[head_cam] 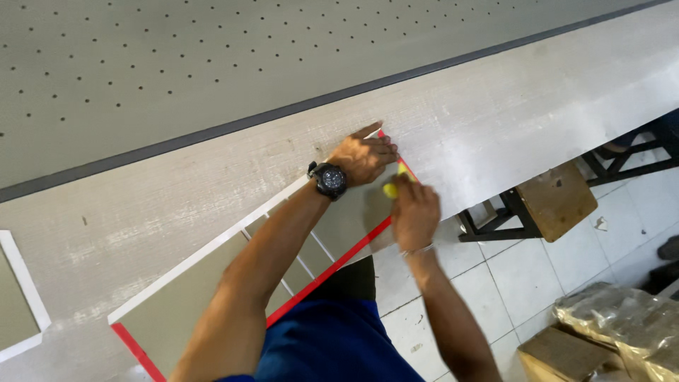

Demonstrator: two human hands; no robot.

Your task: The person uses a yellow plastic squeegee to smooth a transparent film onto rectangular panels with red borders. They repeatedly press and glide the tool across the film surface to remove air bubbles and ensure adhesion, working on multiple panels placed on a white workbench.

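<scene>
A long grey panel (185,297) with a white edge and red tape along its near edge lies on a pale worktable (509,120). My left hand (364,155), with a black watch on the wrist, presses flat on the panel's far corner. My right hand (414,212) grips a small yellow tool (391,189) against the red-taped edge (353,249) near that corner. The tool's tip is hidden by my fingers.
A perforated grey board (177,64) sits behind a dark strip at the back. Another white-edged grey piece (18,290) lies at the far left. Below the table edge are a wooden stool (555,201) on a black frame, a tiled floor and a plastic-wrapped bundle (629,318).
</scene>
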